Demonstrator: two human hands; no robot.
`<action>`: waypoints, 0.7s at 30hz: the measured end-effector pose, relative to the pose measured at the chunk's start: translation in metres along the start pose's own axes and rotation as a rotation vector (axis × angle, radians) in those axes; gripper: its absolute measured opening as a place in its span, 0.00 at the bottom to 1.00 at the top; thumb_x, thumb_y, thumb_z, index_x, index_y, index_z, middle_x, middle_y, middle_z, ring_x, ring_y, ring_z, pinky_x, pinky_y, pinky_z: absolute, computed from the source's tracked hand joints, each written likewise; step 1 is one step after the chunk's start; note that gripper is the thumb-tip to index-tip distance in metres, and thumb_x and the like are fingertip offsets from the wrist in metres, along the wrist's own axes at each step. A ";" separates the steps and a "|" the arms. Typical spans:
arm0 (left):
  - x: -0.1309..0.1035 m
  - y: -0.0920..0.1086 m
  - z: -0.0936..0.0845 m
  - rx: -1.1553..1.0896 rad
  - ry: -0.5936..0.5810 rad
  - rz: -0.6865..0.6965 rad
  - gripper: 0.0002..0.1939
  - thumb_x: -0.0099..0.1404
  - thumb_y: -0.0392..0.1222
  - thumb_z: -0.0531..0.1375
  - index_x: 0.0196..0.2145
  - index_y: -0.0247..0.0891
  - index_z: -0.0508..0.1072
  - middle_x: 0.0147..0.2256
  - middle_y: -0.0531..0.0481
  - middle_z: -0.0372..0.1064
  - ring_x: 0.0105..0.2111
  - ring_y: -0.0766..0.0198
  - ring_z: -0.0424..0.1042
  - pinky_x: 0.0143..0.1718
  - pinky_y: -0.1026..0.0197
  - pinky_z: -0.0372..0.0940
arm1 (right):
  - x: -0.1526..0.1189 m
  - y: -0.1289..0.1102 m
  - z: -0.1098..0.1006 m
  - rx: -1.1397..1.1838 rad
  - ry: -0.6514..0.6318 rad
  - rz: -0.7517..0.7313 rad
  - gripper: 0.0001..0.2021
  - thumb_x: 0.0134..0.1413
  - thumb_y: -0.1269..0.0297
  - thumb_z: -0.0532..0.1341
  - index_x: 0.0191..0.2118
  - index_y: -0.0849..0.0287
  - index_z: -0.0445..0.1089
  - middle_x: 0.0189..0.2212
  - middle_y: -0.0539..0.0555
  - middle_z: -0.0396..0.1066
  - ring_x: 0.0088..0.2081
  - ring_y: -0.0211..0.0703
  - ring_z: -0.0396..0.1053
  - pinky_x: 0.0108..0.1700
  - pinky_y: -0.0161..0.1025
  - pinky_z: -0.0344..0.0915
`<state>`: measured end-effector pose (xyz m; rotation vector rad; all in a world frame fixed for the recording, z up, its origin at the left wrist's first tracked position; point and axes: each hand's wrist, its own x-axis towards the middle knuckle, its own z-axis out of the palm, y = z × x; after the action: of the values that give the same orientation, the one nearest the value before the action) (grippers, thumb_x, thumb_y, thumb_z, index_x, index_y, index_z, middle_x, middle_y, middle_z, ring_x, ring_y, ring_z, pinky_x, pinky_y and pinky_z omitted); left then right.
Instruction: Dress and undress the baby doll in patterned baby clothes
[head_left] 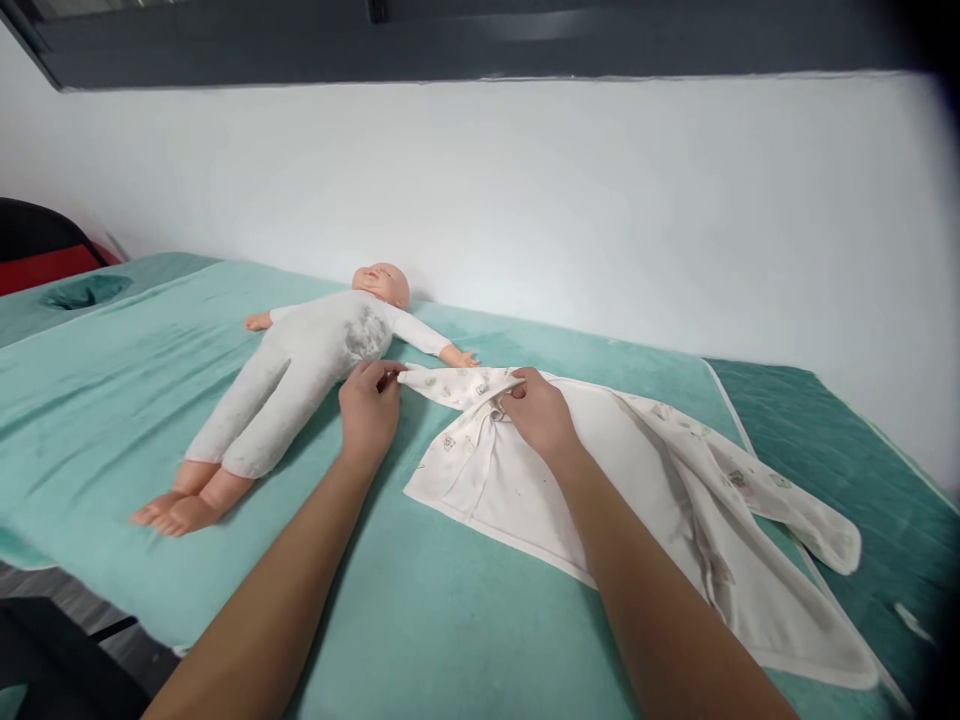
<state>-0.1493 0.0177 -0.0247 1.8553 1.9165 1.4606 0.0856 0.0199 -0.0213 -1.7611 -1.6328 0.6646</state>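
A white baby jacket [525, 480] with small printed figures lies spread open on the green sheet, its plain inner side facing up. At the cuff of its left-hand sleeve [442, 386], my left hand [370, 405] pinches the fabric between thumb and fingers. My right hand [541, 412] grips the cloth near the inner end of that same sleeve, where the fabric bunches up. The other sleeve [802, 515] stretches out to the right. Just left of the jacket a baby doll [307, 340] in a white body lies on its back, one arm reaching toward the jacket's top edge.
A green sheet [450, 620] covers the bed, with a darker green cover [840, 450] at the right. Behind stands a white wall [525, 200] under a dark window frame [480, 40]. A red and black object [45, 245] is at the far left, a dark chair-like object [60, 660] below.
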 end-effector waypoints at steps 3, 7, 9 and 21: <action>0.005 -0.002 0.006 -0.255 -0.118 -0.227 0.13 0.65 0.45 0.53 0.42 0.40 0.73 0.30 0.52 0.71 0.26 0.64 0.70 0.33 0.62 0.64 | 0.001 0.006 -0.004 0.075 0.036 0.018 0.17 0.51 0.64 0.57 0.48 0.54 0.68 0.34 0.49 0.75 0.39 0.43 0.71 0.39 0.36 0.61; 0.009 -0.002 0.008 -0.335 -0.146 -0.339 0.24 0.65 0.59 0.54 0.48 0.39 0.72 0.29 0.50 0.71 0.29 0.61 0.70 0.32 0.61 0.63 | -0.001 0.009 -0.006 0.048 0.059 0.032 0.18 0.54 0.58 0.58 0.50 0.56 0.66 0.36 0.51 0.75 0.40 0.45 0.71 0.39 0.37 0.61; 0.009 -0.001 0.006 -0.270 -0.206 -0.301 0.24 0.61 0.57 0.59 0.49 0.39 0.73 0.28 0.52 0.71 0.29 0.62 0.68 0.32 0.62 0.62 | -0.004 0.007 -0.004 -0.031 0.021 0.023 0.21 0.55 0.53 0.58 0.52 0.57 0.65 0.37 0.54 0.75 0.41 0.47 0.71 0.40 0.39 0.61; 0.008 -0.013 0.013 -0.167 -0.158 -0.068 0.20 0.62 0.38 0.55 0.51 0.39 0.76 0.55 0.45 0.69 0.51 0.56 0.69 0.54 0.54 0.63 | -0.008 0.010 -0.011 -0.064 0.014 0.055 0.17 0.57 0.58 0.54 0.51 0.52 0.65 0.36 0.51 0.75 0.40 0.48 0.71 0.39 0.41 0.60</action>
<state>-0.1522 0.0338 -0.0368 1.7578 1.7127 1.3628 0.0998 0.0100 -0.0218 -1.8578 -1.6180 0.6300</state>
